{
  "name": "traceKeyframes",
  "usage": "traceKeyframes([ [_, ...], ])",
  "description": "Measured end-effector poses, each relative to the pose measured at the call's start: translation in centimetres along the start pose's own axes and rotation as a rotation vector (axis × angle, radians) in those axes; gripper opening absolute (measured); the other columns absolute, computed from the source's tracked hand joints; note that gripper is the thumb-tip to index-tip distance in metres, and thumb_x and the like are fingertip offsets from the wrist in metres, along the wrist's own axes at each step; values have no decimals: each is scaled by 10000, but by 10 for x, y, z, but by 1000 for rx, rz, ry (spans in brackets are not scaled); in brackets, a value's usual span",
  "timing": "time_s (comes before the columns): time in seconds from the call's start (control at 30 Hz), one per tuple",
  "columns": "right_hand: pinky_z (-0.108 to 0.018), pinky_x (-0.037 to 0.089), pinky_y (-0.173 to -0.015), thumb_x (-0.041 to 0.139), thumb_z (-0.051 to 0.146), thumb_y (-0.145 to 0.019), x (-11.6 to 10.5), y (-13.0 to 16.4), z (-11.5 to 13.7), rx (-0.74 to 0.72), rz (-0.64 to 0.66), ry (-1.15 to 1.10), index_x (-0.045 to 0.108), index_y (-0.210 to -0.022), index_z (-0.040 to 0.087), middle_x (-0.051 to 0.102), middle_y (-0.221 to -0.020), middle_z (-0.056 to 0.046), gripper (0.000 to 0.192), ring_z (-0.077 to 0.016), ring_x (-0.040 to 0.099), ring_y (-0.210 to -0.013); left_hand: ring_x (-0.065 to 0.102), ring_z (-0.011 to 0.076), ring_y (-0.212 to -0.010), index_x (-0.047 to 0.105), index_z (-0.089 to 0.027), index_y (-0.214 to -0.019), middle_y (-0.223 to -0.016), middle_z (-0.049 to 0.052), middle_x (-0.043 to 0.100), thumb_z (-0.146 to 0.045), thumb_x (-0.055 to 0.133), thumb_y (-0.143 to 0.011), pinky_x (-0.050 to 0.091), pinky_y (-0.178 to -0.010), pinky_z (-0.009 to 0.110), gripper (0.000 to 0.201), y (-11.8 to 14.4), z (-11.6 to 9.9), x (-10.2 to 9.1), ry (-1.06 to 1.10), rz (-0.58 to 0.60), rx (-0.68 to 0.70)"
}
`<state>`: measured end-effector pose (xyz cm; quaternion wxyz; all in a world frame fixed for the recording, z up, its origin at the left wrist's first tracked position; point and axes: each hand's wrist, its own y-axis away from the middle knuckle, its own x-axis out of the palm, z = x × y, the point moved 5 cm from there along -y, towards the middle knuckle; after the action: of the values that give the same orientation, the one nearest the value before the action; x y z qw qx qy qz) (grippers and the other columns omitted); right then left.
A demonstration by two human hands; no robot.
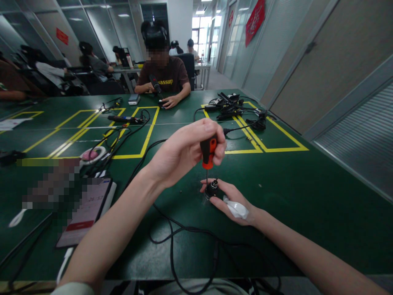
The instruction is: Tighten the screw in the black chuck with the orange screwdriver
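place: looks like an office turned into a hands-on workroom, not a home or a shop
walls: frosted glass partition walls (92,24) along the left, grey panelled walls and a long corridor (211,49) behind
lighting: flat ceiling light panels (123,15), typical office stuff
tables: big dark green table (307,196) marked with yellow tape rectangles (276,139) like work bays
seating: black office chairs (188,63) at more desks further back
people: a person in a brown t-shirt (167,76) seated opposite, others at the back tables
clutter: black cables (172,233) and a heap of black chargers (229,105)
decor: red hanging banners (254,18) on the wall
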<state>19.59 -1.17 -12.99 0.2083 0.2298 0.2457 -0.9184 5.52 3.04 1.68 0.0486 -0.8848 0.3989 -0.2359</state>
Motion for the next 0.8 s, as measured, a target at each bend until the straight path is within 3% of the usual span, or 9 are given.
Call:
traceKeyframes([
  [0.13,-412,612,-990,605,294,-1004,0,0,-1,-7,-12,9,634,-1315,188,807,-1158,-134,329,-273,779,-1061,497,51,-496,518,-171,-839,-657,-51,553,-344,720,-902,389,-515,178,274,1,1,4,12,-1,2],
  [0.27,-411,606,-1004,609,307,-1006,0,0,-2,6,0,6,634,-1318,194,810,-1161,-131,333,-273,777,-1076,366,39,-476,571,-150,-798,-572,-62,418,-377,695,-914,324,-506,187,283,0,0,6,24,12,-8],
  [0.47,-405,604,-1011,600,301,-1014,0,0,0,-1,-6,-7,631,-1328,186,811,-1161,-134,336,-271,776,-1082,415,57,-504,566,-134,-653,-573,-22,424,-430,627,-948,348,-519,198,422,-2,-2,5,74,7,-53],
  [0.63,-401,601,-1018,598,303,-1018,1,0,-1,0,9,-3,637,-1328,179,808,-1162,-131,336,-268,772,-1082,467,70,-523,579,-128,-676,-594,-9,459,-374,532,-974,393,-534,196,389,-2,-2,3,98,13,-47],
  [0.8,-399,601,-1010,589,318,-1026,0,1,-2,-6,2,0,628,-1333,188,805,-1174,-130,335,-268,771,-1080,566,84,-543,554,-155,-816,-673,-16,578,-369,634,-934,444,-550,194,258,0,0,2,31,-1,-24],
])
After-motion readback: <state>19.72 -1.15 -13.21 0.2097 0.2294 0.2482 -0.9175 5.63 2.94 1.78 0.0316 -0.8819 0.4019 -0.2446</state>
